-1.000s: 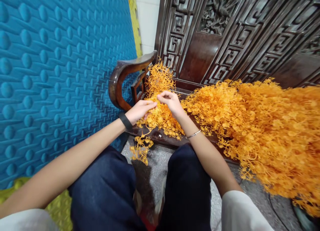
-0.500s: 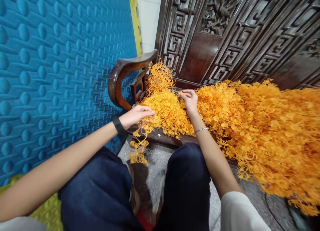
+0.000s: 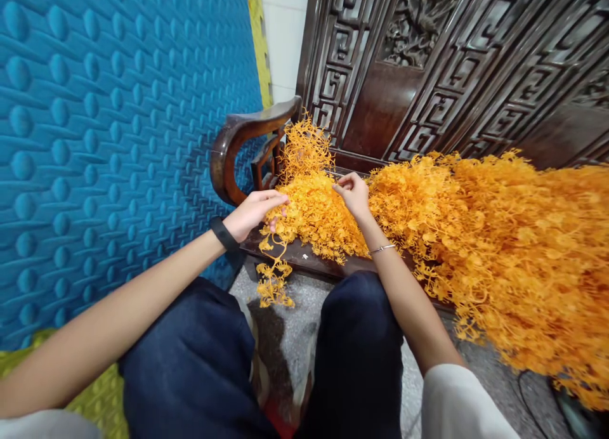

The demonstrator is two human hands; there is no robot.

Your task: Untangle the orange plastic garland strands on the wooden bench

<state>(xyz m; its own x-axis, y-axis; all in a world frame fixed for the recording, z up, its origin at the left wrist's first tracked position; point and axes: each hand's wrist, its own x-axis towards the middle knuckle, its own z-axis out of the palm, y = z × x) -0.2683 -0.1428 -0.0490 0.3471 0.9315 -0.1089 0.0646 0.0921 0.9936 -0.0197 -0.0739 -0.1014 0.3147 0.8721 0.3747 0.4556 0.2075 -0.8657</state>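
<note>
My left hand [image 3: 254, 214] is closed on an orange plastic sprig [image 3: 275, 271] that dangles over the front edge of a dark wooden bench [image 3: 304, 256]. My right hand [image 3: 354, 193] pinches a thin strand at the top of a small heap of orange sprigs [image 3: 318, 214] lying on the seat. A far larger pile of the same orange sprigs [image 3: 504, 242] covers the bench to the right. A black band sits on my left wrist and a thin bracelet on my right.
The bench's curved armrest [image 3: 233, 150] stands left of the small heap, its carved backrest [image 3: 428, 65] behind. A blue padded wall [image 3: 104, 128] fills the left side. My knees in dark trousers are below, over a speckled floor [image 3: 295, 318]. A dark cable [image 3: 528, 394] lies at bottom right.
My right hand went from the small heap to the big pile's edge, then came back left holding a strand. My left hand has kept its grip on the dangling sprig.
</note>
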